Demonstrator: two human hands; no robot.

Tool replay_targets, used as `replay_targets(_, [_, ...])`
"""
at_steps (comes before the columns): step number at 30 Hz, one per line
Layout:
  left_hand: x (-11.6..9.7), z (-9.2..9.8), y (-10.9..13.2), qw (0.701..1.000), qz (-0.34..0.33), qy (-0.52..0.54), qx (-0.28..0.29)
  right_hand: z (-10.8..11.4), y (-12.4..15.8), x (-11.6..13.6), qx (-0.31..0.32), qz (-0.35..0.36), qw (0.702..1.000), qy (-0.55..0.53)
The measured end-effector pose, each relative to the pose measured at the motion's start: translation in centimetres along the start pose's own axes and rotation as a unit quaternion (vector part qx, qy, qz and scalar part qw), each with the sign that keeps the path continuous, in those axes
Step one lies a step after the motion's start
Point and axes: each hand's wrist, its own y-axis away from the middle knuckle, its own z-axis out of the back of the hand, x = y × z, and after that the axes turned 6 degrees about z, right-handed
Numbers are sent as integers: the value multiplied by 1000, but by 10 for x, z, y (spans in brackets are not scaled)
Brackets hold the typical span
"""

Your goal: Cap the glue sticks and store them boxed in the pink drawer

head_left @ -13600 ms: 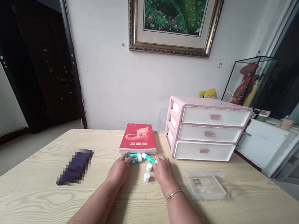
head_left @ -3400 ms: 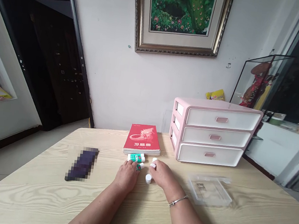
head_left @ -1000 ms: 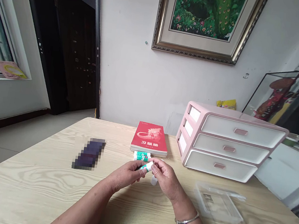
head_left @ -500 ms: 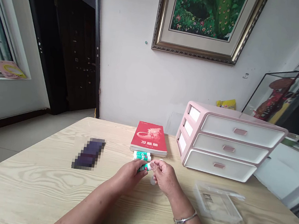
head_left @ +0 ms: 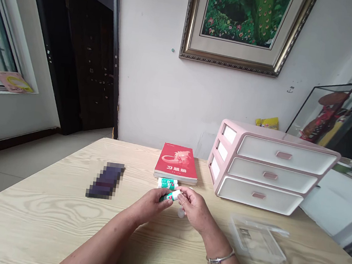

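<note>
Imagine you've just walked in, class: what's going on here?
A person at a pale wooden table holds a green-and-white glue stick in both hands: the left hand wraps its green end and the right hand pinches its white end. A second glue stick lies by a red book, a white cap sits beside the right hand, and pink-and-white drawers stand to the right.

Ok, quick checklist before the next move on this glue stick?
Grip on glue stick: ok, held between left hand and right hand.
Cap on that stick: cannot tell, the right hand's fingers hide its end.
Placement of second glue stick: ok, lying at the foot of the red book.
Location of white cap: ok, on the table, partly hidden by the right hand.
Drawers of pink drawer unit: ok, all three shut.
</note>
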Motion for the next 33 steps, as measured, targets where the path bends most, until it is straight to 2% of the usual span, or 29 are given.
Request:
replay_targets(3, [6, -5, -1, 997, -16, -49, -51, -1, -2, -5, -20, -35, 999, 6])
replay_targets(6, [6, -10, 0, 990, -35, -112, -78, -3, -3, -5, -44, -45, 997, 38])
replay_targets(10, [-2, -13, 2, 980, -36, -167, -101, -5, -5, -2, -84, -36, 990, 107])
replay_targets(13, [-5, -15, 4, 980, -28, -172, -100, -4, -5, -1, -104, 4, 977, 184])
replay_targets(17, [-4, -16, 4, 989, 8, -135, -56, -4, -3, -1, -90, 34, 969, 227])
replay_targets(21, [-5, -13, 2, 996, 68, -42, -45, -7, 1, 1, -63, 38, 983, 168])
replay_targets(24, [-7, -9, 1, 993, 88, 71, -36, -6, 2, 2, -90, 31, 988, 118])
replay_targets(26, [-7, -8, 1, 986, 117, 104, -54, -3, 2, 2, -119, 28, 986, 113])
replay_targets(29, [-5, -5, -1, 975, 168, 100, -103, 5, -1, 0, -155, 22, 979, 133])
replay_targets(33, [-2, 0, -1, 963, 186, 119, -156, 14, -3, -3, -179, 6, 969, 170])
